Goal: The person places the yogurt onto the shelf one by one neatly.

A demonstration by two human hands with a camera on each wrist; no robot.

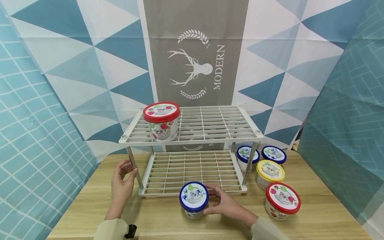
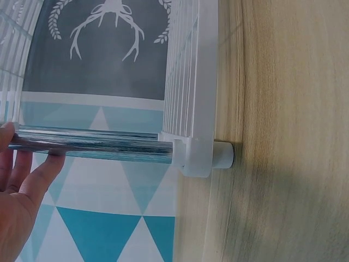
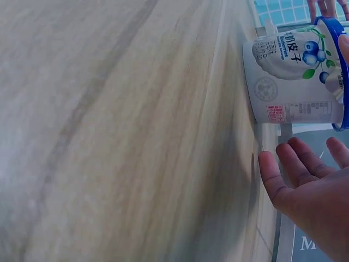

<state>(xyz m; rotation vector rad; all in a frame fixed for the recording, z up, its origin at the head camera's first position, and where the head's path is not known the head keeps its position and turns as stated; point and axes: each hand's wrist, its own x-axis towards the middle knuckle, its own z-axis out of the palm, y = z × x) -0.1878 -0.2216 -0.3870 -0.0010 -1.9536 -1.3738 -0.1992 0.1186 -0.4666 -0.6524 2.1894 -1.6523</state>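
A two-tier white rack [image 1: 192, 142] stands on the table. My left hand [image 1: 124, 180] grips its front left metal post [image 2: 98, 145], with the thumb on one side and the fingers on the other. In front of the rack is a tub with a blue lid and blueberry pictures [image 1: 194, 199]. My right hand [image 1: 223, 204] is beside this tub, thumb near its lid. In the right wrist view its other fingers [image 3: 292, 164] are spread apart from the tub wall. A red-lidded strawberry tub [image 1: 162, 121] stands on the left of the upper shelf.
Right of the rack stand a blue-lidded tub [image 1: 274, 154], a yellow-lidded tub [image 1: 270, 171] and a red-lidded tub [image 1: 282, 200]. Another blue-lidded tub [image 1: 247, 155] is partly hidden behind the right post. The wooden table [image 1: 162, 226] ends at a patterned cloth backdrop [image 1: 120, 83].
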